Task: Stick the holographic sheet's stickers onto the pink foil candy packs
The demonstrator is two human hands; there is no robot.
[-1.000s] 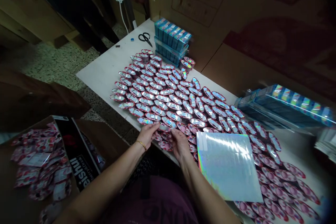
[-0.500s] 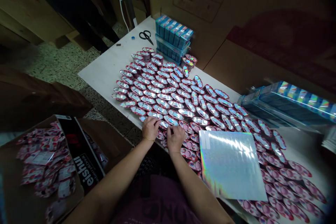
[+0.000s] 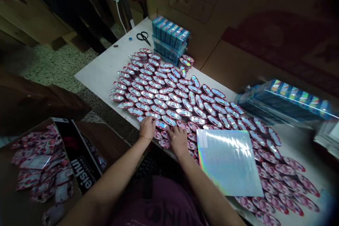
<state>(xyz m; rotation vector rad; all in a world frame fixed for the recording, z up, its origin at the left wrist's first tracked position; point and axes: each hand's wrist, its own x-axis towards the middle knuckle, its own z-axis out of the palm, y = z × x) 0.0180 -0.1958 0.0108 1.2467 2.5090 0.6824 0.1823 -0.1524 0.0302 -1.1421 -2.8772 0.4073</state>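
Observation:
Many pink-and-red pouches (image 3: 190, 144) stand packed upright on the table, their oval ends facing up. Most of the far ones carry a shiny holographic sticker (image 3: 174, 105); those close to me show a bare pink oval. At the front edge, my left hand (image 3: 147, 128) has its fingers curled against the left end of a stickered pouch (image 3: 161, 124). My right hand (image 3: 178, 141) reaches over that pouch's right end, fingers bent and slightly apart. Its fingertips are partly hidden. Right of it, a silvery sticker sheet (image 3: 227, 166) lies on top of the pouches.
Blue packs in clear wrap (image 3: 169, 39) are stacked at the table's far end, with more blue packs (image 3: 288, 99) at right. Black scissors (image 3: 143, 38) lie near the far corner. An open carton of pouches (image 3: 42, 162) stands lower left. A person (image 3: 71, 3) stands beyond the table.
My right hand's fingers have shifted over the pouch's right end and spread slightly. The left hand stays at its left end. The whole view has shifted a little.

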